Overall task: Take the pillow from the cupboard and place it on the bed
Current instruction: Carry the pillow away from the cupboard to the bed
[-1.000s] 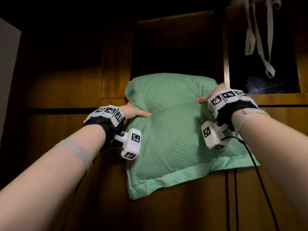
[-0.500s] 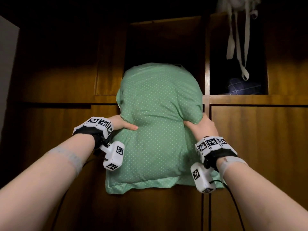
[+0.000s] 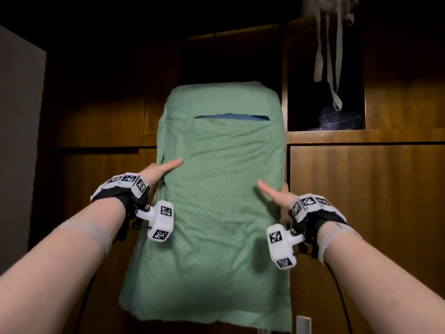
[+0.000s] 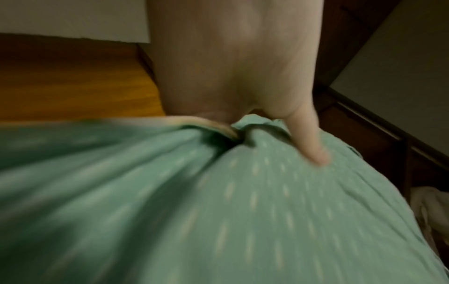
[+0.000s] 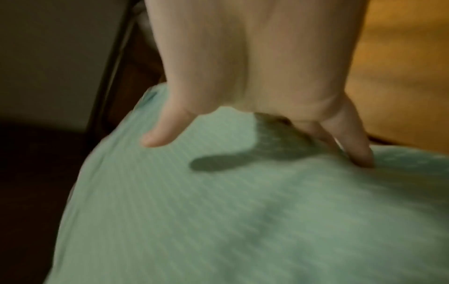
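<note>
Fingers [image 5: 357,146] of right hand [image 3: 280,200] wrapped behind pillow [image 3: 216,213], thumb on the front; left hand [image 3: 160,173] clamped likewise on the opposite edge. Pillow held upright, clear of the cupboard [image 3: 361,189], bed out of view. Best carried with both side grips kept level, lower end kept off the cupboard front while turning away. Head view only: slit in the cover showing blue lining, straps [image 3: 330,56] hanging in the open compartment. Left wrist view only: cloth bunched under the thumb.
</note>
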Motion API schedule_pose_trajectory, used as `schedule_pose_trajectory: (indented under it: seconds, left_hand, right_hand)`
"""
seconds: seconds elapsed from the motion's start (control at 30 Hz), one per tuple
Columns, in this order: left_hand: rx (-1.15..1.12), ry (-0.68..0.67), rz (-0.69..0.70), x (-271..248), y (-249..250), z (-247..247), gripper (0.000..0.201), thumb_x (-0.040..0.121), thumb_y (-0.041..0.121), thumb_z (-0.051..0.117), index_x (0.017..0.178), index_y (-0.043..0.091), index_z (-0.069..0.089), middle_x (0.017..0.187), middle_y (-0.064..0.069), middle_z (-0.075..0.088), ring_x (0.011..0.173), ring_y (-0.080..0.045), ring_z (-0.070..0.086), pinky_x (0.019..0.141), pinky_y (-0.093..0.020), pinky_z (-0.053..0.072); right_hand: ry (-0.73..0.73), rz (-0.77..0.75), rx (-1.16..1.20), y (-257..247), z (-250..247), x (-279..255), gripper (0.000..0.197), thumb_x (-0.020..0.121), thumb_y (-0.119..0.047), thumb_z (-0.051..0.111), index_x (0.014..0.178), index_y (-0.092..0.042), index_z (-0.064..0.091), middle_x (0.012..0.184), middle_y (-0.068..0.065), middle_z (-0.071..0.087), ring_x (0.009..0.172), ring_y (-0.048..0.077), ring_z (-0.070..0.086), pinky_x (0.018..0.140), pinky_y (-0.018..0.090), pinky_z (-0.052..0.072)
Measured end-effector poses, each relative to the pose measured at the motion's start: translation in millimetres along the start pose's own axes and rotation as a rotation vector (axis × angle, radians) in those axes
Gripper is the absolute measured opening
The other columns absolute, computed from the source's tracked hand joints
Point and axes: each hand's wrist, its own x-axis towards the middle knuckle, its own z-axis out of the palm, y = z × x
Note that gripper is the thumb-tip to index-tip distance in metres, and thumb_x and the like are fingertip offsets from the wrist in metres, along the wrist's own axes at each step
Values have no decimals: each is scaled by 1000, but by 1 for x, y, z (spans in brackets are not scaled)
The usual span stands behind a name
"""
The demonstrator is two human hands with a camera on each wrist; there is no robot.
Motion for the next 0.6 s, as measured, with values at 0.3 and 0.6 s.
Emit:
schedule_pose_trajectory:
  seconds: [0.3, 0.6]
  left_hand:
    - [15, 24, 73, -39, -20, -7, 84, 69, 45, 74, 138, 13, 40, 124, -2, 59, 116, -22, 53, 103, -34, 38]
    - [33, 625, 242, -20, -31, -62, 59, 68, 17, 81, 120, 0, 59, 123, -19, 64, 112, -32, 62, 103, -43, 46]
  right_hand:
    - [45, -51, 374, 8, 53, -4, 56, 78, -16, 75, 129, -1, 56, 128, 15, 63, 113, 28, 61, 95, 30, 44]
    - [-3, -93, -31, -35, 89, 8, 61, 83, -30, 69, 133, 0, 48, 134, 18, 57, 122, 33, 55, 97, 32, 42]
